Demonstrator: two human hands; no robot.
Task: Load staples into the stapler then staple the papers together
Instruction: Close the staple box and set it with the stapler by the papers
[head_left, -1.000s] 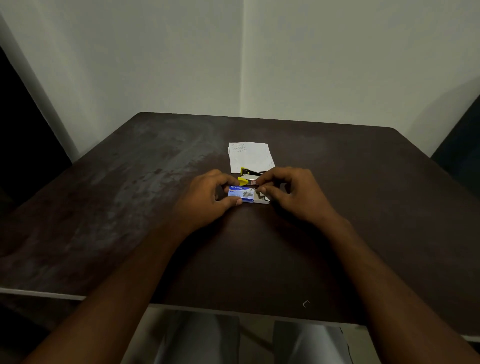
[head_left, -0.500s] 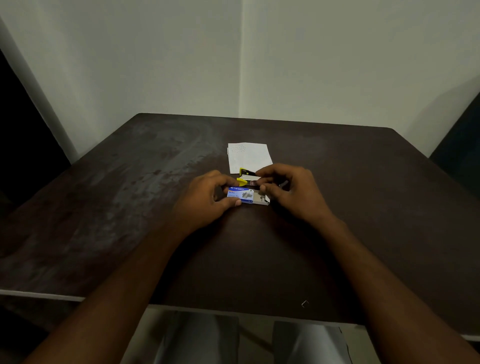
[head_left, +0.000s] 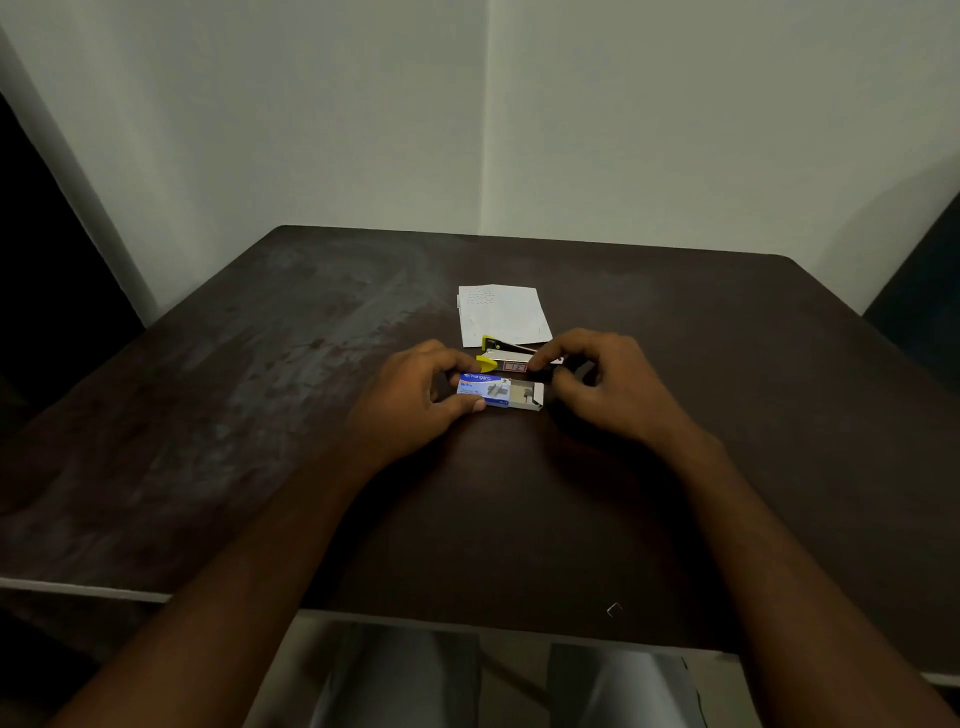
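- Two bare forearms of yours reach in from the near edge of the dark worktop (head_left: 218, 415), and a single loose staple (head_left: 614, 609) lies on that near edge, well short of your right hand's fingers.
- Your left hand (head_left: 410, 402) rests on the worktop with its fingers (head_left: 467, 405) curled and pinching the blue end of the staple box (head_left: 493, 391), thumb on the near side, the rest on the far side.
- That staple box lies flat between your two hands, its inner tray slid out toward your right fingers so the open end shows a strip of staples inside.
- Your right hand (head_left: 613, 387) sits just beside the open end of the tray, its fingers (head_left: 550, 358) bent and drawn close together; the thumb and forefinger tips meet over the right end of the stapler (head_left: 506, 358), though I cannot tell whether they grip it or a strip of staples.
- Just beyond your fingertips the yellow-and-black stapler lies on its side, opened up, with its yellow end toward your left fingers.
- Farther out than the stapler, the white papers (head_left: 501, 314) lie flat on the worktop, their near edge touching or tucked under the stapler.
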